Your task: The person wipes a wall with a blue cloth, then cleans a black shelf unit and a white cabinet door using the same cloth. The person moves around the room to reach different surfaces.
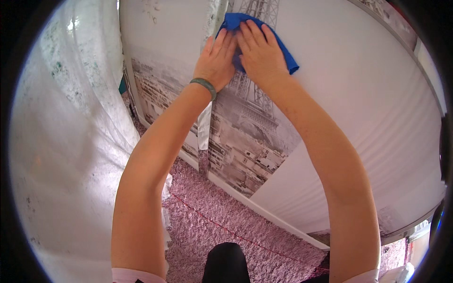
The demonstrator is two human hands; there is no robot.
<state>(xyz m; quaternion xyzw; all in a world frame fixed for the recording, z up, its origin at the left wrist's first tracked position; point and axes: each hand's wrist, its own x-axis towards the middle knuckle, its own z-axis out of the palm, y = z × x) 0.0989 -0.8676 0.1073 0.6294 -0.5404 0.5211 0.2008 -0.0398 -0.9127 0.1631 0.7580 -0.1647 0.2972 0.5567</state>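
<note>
A blue cloth [289,59] lies against the upright wardrobe-like panel [325,52], over a printed grey picture of a lattice tower. My right hand [261,53] holds it there, palm down and fingers stretched across it. Beside it, my left hand [217,60] rests with straight fingers at the cloth's left edge, close to the panel's seam. Its fingertips reach the cloth; whether the palm also touches is hidden. A dark green bangle [205,87] circles my left wrist.
A sheer white curtain [61,155] hangs in folds along the left. Below the panels, a pinkish shaggy carpet [203,212] carries a thin red line. A shiny silver strip [204,129] runs down between two panels printed with city rooftops. A dark-clothed knee [226,262] shows at the bottom.
</note>
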